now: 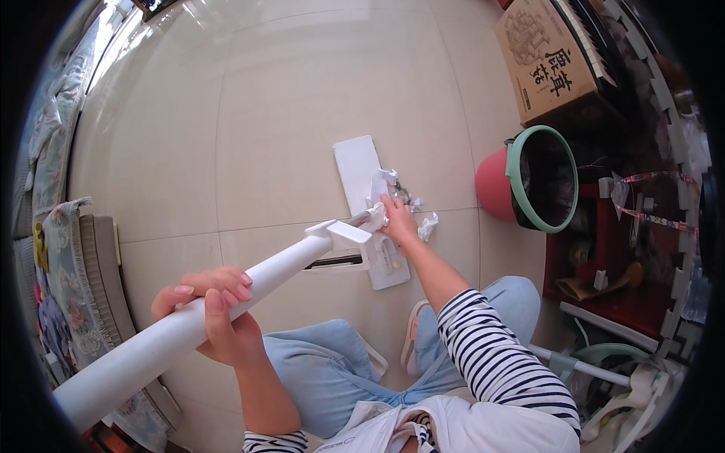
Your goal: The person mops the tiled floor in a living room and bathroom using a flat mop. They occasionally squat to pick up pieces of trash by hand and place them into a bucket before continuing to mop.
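My left hand [235, 331] is wrapped around the thick white pole [136, 354] of a flat mop, which slants from the lower left towards the floor. At its far end, the long white mop head [357, 161] lies on the tiles. Over the middle of that head, my right hand [400, 219] grips a crumpled piece of white paper [375, 217] beside the metal joint. Part of the paper is hidden by the fingers. A dark clump of dirt [402, 194] and more crumpled paper [429, 226] lie just right of the mop head.
A pink bin [494, 184] with a green rim and black liner stands to the right. Behind it are a cardboard box [538, 62] bearing writing and a keyboard instrument [586, 39]. A fringed, flowered cover [76, 272] hangs over seating at left. Pale tiles [283, 113] spread ahead.
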Available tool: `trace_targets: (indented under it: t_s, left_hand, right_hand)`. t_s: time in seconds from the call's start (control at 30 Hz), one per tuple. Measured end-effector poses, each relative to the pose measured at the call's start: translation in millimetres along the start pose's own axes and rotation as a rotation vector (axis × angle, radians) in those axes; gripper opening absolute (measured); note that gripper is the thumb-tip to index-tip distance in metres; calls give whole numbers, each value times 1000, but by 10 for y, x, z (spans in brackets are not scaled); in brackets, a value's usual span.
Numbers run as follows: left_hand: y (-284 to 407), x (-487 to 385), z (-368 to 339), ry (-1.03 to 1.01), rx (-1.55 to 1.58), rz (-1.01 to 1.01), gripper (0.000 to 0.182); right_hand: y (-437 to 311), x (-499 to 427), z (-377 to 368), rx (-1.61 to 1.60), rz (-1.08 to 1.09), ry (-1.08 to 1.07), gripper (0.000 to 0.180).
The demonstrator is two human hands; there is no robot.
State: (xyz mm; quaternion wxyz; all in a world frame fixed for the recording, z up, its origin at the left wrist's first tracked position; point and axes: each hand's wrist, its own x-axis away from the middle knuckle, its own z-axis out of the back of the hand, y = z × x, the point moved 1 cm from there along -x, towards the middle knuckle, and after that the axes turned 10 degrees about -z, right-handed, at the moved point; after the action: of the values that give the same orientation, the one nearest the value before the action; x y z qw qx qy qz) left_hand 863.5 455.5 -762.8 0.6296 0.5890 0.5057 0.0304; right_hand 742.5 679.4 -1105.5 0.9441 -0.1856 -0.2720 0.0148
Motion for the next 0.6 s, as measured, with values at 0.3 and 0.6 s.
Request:
trace_targets:
  t_s: [0.3,0.6]
  left_hand:
    - [48,-78,-60,-3,17,12,27]
    - [-74,-198,-149,67,69,117,28]
  right_hand:
    - [172,-47,173,-287,-32,-3,32]
    - [291,694,2118,-734,-142,-314,29]
